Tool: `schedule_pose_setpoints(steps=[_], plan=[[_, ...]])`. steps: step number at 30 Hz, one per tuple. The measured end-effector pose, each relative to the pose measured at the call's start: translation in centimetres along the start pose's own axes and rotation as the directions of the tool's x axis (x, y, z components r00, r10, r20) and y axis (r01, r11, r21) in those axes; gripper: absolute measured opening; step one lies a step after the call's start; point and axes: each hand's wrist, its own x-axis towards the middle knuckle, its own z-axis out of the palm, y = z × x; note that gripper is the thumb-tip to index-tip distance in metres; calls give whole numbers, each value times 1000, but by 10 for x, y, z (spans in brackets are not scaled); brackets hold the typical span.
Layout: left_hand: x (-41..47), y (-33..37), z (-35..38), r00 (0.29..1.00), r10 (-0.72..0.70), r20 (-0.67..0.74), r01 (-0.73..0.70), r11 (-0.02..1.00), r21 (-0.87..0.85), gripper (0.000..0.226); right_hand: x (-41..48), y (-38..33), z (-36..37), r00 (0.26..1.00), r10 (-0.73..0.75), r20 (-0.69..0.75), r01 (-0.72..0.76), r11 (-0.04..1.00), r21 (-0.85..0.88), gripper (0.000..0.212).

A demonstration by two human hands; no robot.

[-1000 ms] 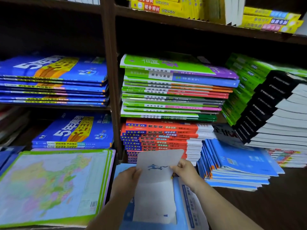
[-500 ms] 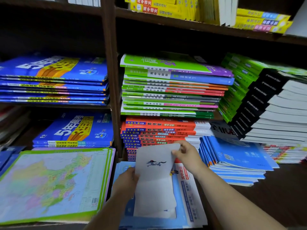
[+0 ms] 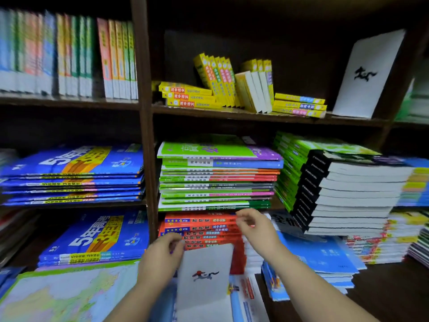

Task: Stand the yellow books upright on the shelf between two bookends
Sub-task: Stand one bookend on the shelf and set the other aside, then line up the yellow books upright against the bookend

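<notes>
Spines on the flat yellow books (image 3: 188,96) read 高中语文; blue books (image 3: 97,238) well below and left of them show 5年高考 3年. The yellow books sit on the shelf (image 3: 232,115), two piles flat and the rest leaning between. Right of them a white bookend (image 3: 366,73) with a black figure leans. Far below them, the left hand (image 3: 162,259) grips a second bookend (image 3: 204,275) by its top corner, and the right hand (image 3: 255,226) hangs just above it, fingers loosely curled, empty.
</notes>
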Motion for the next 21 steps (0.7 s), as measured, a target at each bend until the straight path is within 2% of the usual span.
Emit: schedule_pose_setpoints(steps=[4, 9, 13, 16, 21], plan=[[13, 54, -32, 987, 140, -82, -146, 986, -79, 17, 14, -33, -40, 986, -140, -95, 139, 990, -17, 15], [38, 142, -49, 921, 355, -158, -371, 924, -90, 19, 36, -66, -97, 942, -261, -211, 258, 965, -42, 16], [64, 208, -42, 869, 427, -251, -468, 873, -137, 20, 65, -74, -143, 888, -309, -341, 309, 949, -57, 17], [82, 245, -27, 837, 476, -270, -514, 853, -89, 24, 89, -75, -179, 858, -323, -400, 321, 944, -75, 19], [103, 290, 16, 793, 584, -171, -580, 811, 80, 31, 138, -64, -231, 852, -306, -426, 294, 951, -95, 21]])
